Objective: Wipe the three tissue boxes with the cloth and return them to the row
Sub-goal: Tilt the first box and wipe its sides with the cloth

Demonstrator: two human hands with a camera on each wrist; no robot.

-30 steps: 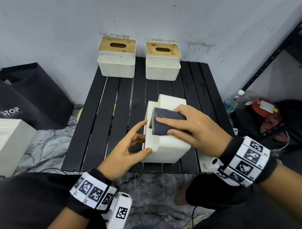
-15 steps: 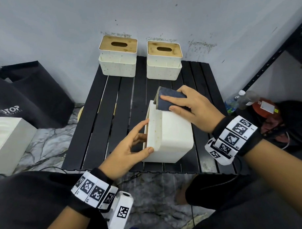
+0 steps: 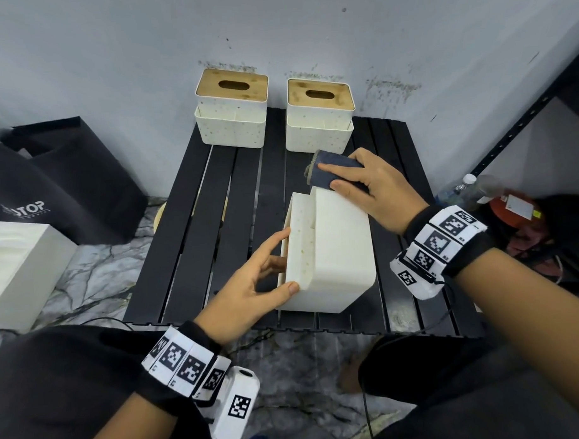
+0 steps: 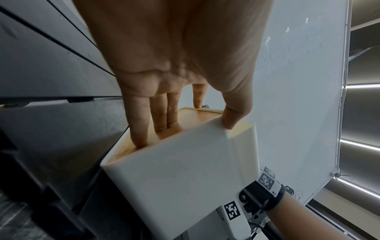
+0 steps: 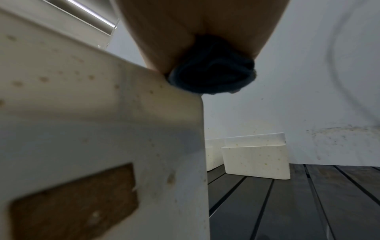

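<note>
Left grip point(image 3: 251, 286) clamps the tipped tissue box point(image 3: 335, 250) – right grip point(image 3: 369, 187) pinches the cloth point(image 3: 332, 172) at its far edge; only the left wrist view shows fingers point(image 4: 139, 129) on its wooden lid point(image 4: 197, 117).

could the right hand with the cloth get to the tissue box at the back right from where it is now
Probably yes. The right hand, holding the cloth, is at the far edge of the tipped box. The back right tissue box stands just beyond it, with only bare table slats between them.

Light: soft, even, dim | Glare: bright strips point(image 4: 359, 146) glowing at right edge, left wrist view | Blur: near box point(image 5: 82, 129) smearing in right wrist view | Edges: lines bowing
</note>
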